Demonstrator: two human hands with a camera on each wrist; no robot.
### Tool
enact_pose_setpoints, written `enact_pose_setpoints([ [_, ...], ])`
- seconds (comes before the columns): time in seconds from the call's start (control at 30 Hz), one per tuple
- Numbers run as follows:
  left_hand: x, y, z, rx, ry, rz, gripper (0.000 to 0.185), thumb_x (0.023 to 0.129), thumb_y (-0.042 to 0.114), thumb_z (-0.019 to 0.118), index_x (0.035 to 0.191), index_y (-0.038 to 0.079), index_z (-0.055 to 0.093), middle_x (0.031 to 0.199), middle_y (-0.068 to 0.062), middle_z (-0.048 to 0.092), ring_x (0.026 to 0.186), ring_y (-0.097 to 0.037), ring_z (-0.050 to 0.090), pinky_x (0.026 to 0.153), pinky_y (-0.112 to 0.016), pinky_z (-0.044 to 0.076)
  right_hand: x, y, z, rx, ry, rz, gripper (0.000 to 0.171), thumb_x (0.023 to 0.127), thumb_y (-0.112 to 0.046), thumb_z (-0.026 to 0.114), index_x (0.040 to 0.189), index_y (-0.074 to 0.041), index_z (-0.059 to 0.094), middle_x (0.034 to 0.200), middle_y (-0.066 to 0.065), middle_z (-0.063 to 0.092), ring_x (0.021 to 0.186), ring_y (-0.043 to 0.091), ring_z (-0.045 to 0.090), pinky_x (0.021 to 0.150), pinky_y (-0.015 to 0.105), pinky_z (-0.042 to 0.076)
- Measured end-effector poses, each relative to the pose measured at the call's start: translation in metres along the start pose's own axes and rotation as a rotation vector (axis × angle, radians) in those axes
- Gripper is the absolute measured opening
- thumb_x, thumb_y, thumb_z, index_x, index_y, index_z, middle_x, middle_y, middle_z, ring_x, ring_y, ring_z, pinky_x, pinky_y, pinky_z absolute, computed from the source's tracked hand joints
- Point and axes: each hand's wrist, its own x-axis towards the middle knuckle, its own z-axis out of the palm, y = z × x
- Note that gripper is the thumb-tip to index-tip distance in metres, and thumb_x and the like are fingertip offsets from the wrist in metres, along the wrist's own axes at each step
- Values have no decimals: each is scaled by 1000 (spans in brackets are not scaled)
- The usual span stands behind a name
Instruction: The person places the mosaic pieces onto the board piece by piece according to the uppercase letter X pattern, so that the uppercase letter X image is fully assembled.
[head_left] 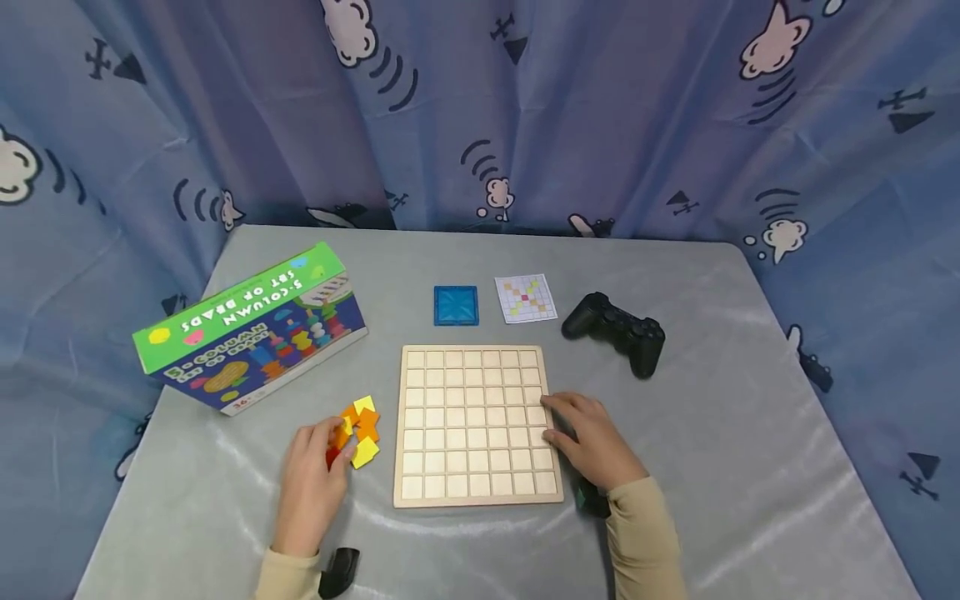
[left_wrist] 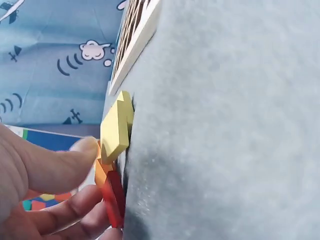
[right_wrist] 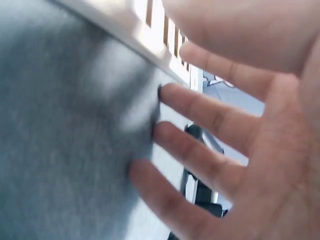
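Note:
A wooden grid board (head_left: 480,427) lies in the middle of the table, its cells bare. Left of it sits a small pile of coloured tiles (head_left: 362,430), yellow, orange and red. My left hand (head_left: 337,446) is at that pile: in the left wrist view the thumb (left_wrist: 60,162) presses an orange tile (left_wrist: 100,172) and the fingers curl under a red tile (left_wrist: 114,197), beside a yellow tile (left_wrist: 116,130). My right hand (head_left: 558,425) rests with straight fingers (right_wrist: 200,150) on the cloth against the board's right edge (right_wrist: 150,55), holding nothing.
A green and blue bead-set box (head_left: 251,329) stands at the left. Behind the board lie a blue square tile (head_left: 456,306), a pattern card (head_left: 526,297) and a black game controller (head_left: 615,333). The grey-covered table (head_left: 750,433) ends at a patterned blue curtain (head_left: 525,108).

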Motion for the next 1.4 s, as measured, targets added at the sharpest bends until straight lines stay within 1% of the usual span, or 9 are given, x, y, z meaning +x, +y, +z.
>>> enact_pose_setpoints([
  [0.2, -4, -3, 4, 3, -11, -97, 26, 85, -4, 68, 107, -4, 55, 108, -18, 50, 99, -32, 49, 91, -47, 43, -5, 3, 3, 9, 13, -18, 51, 89, -19, 68, 138, -14, 52, 138, 14, 49, 127, 37, 42, 95, 52, 43],
  [0.37, -3, -4, 4, 15, 7, -97, 22, 83, -3, 70, 100, -5, 56, 104, -20, 49, 96, -33, 47, 86, -47, 42, -4, 4, 7, -37, 33, -35, 56, 87, -18, 71, 139, -12, 50, 144, 15, 43, 129, 38, 39, 96, 54, 42],
  [0.6, -4, -5, 2, 105, -1, -162, 25, 84, 12, 74, 97, -1, 56, 93, -16, 50, 85, -29, 46, 72, -39, 36, -5, 5, 8, 17, 0, -21, 59, 88, -14, 69, 142, -8, 46, 153, 15, 31, 143, 42, 17, 108, 64, 15],
  [0.73, -4, -7, -2, 104, -14, -141, 24, 83, 13, 75, 93, 2, 56, 88, -13, 51, 78, -26, 48, 67, -37, 38, -5, 10, 9, 49, -25, -28, 61, 90, -15, 66, 144, -7, 41, 153, 17, 31, 143, 42, 18, 110, 62, 14],
  [0.83, -3, -6, -6, 73, -19, -122, 24, 81, 11, 76, 90, 4, 55, 82, -10, 53, 72, -23, 49, 63, -33, 38, -6, 14, 10, 58, -32, -38, 61, 91, -18, 65, 145, -9, 40, 152, 16, 33, 143, 40, 21, 112, 59, 15],
  [0.93, 0, -3, -9, 31, 20, -84, 23, 80, 7, 77, 93, 4, 58, 81, -9, 59, 69, -21, 51, 61, -30, 41, -6, 16, 12, 63, -33, -53, 60, 92, -20, 64, 146, -10, 40, 153, 15, 33, 143, 39, 21, 112, 58, 15],
  [1.1, 8, 5, -9, -58, 87, -15, 24, 82, 2, 73, 103, 3, 63, 90, -12, 61, 71, -21, 56, 60, -26, 48, -7, 19, 13, 78, -27, -58, 60, 92, -22, 64, 146, -11, 40, 153, 14, 33, 143, 38, 21, 112, 58, 14],
  [1.23, 18, 11, -2, -147, 42, -35, 25, 86, -5, 66, 109, 1, 60, 98, -14, 58, 77, -24, 59, 64, -26, 52, -8, 20, 13, 83, -32, -50, 60, 92, -24, 64, 146, -12, 40, 153, 14, 32, 143, 38, 20, 112, 58, 14],
  [1.4, 41, 23, 14, -338, -80, -83, 27, 90, -6, 59, 116, 0, 57, 102, -17, 56, 83, -26, 67, 70, -28, 56, -7, 20, 12, 95, -38, -43, 61, 92, -25, 63, 147, -14, 39, 154, 12, 31, 144, 38, 19, 112, 58, 13],
])
